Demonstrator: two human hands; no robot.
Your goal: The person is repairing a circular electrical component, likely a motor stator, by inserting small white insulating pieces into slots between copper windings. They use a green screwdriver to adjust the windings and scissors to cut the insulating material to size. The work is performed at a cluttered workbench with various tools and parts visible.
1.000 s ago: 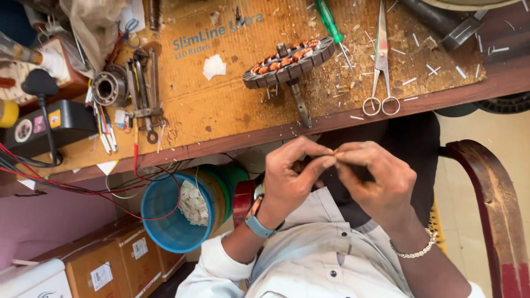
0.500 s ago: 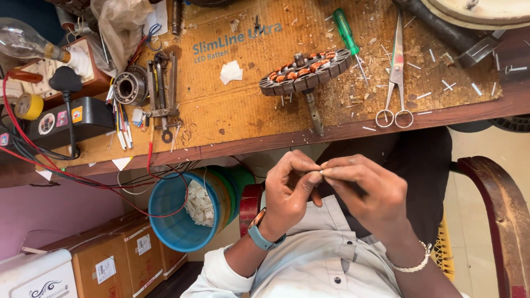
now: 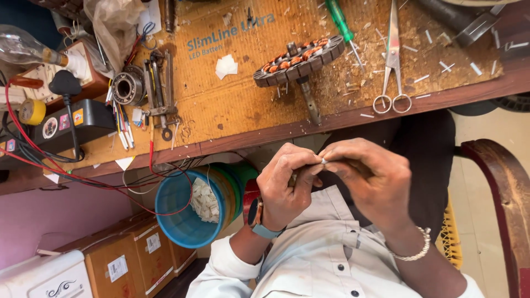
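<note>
Lower centre of frame: left hand (image 3: 287, 185) and right hand (image 3: 371, 179) meet fingertip to fingertip, both pinched narrow on a small pale strip (image 3: 323, 161) lying roughly left-right between them, below the bench edge (image 3: 331, 118), stator (image 3: 298, 59) well above.

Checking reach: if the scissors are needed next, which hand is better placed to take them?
Probably the right hand: the scissors lie on the bench straight beyond it, while the left hand sits further aside, below the motor stator. Both hands pinch a small pale piece, so one must release first.
</note>
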